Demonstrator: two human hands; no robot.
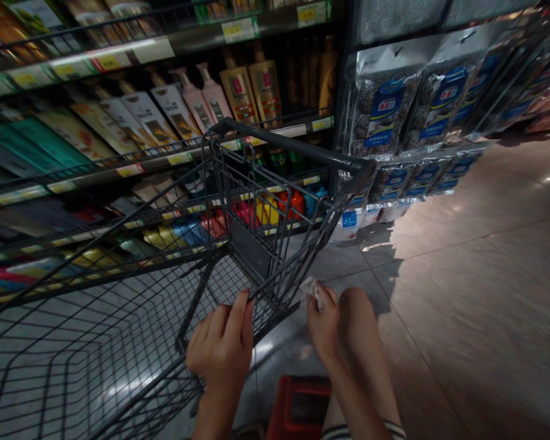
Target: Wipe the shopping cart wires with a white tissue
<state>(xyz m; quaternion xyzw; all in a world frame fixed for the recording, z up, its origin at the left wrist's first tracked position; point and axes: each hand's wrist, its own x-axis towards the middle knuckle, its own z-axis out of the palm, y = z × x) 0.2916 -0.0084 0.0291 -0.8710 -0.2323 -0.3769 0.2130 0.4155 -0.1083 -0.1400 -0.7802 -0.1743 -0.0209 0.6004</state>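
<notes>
A dark grey wire shopping cart [302, 150] stands at an angle in front of me, its handle at the far end. My left hand [222, 342] is closed over the near top rail of the cart. In my right hand [324, 318], held beside the cart and close to my knee, is a crumpled whitish wipe [309, 292]. Whether that wipe is paper or cloth I cannot tell. Part of the basket's near side is hidden behind my left hand and forearm.
Shelves of pump bottles [238, 91] and other bottles run behind the cart. Packs of steel wool scrubbers [385, 113] hang at the shelf end. Below my hands is a red plastic object [282, 406]; my bare knee [358, 311] is beside it. Tiled floor [476, 293] stretches right.
</notes>
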